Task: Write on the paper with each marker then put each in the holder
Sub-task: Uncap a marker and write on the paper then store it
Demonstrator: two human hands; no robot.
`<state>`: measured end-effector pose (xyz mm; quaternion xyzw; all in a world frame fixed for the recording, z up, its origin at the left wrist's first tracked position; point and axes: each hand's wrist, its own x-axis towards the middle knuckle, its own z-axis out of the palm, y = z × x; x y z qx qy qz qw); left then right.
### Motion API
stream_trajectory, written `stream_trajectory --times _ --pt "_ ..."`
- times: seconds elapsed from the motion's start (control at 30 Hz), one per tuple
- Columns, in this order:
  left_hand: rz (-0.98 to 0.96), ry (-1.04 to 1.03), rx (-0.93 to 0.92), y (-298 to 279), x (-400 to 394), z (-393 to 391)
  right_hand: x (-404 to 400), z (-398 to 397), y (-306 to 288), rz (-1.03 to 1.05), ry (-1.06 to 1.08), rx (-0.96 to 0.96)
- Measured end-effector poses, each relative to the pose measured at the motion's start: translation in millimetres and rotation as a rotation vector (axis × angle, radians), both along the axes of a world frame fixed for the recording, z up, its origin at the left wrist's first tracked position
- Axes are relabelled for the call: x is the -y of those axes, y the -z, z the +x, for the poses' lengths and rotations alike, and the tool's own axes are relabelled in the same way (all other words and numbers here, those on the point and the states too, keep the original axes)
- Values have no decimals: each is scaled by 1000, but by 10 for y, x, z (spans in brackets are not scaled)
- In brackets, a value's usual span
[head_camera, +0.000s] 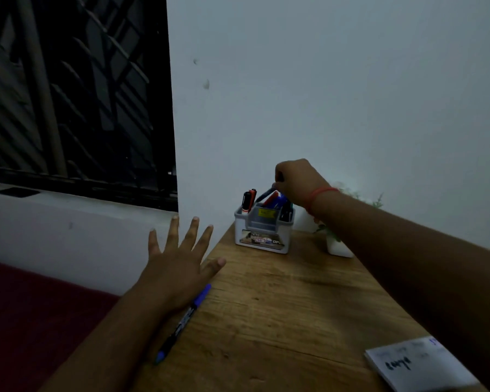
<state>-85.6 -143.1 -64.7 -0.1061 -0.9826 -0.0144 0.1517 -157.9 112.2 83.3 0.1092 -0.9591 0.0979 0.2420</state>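
A white holder (262,234) stands at the far end of the wooden table (280,301), with several markers upright or leaning in it. My right hand (297,179) is above the holder and pinches the top end of a dark marker (265,194) that slants down into it. My left hand (178,258) hovers with fingers spread over the table's left edge. Just below it a blue-capped marker (183,323) lies on the table. A white notepad (419,366) with dark writing sits at the near right.
A small white pot with a green plant (337,244) stands right of the holder, partly behind my right forearm. A pale wall is directly behind the table. A dark window with a grille (77,94) and a white ledge are at the left.
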Motion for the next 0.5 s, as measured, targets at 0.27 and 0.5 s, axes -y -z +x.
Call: stream_trajectory --times 0.27,0.5 --pt "-10 34 10 88 -44 -61 309 -303 21 151 -46 130" --pt "-38 29 67 108 -31 -73 314 -441 131 139 -53 147"
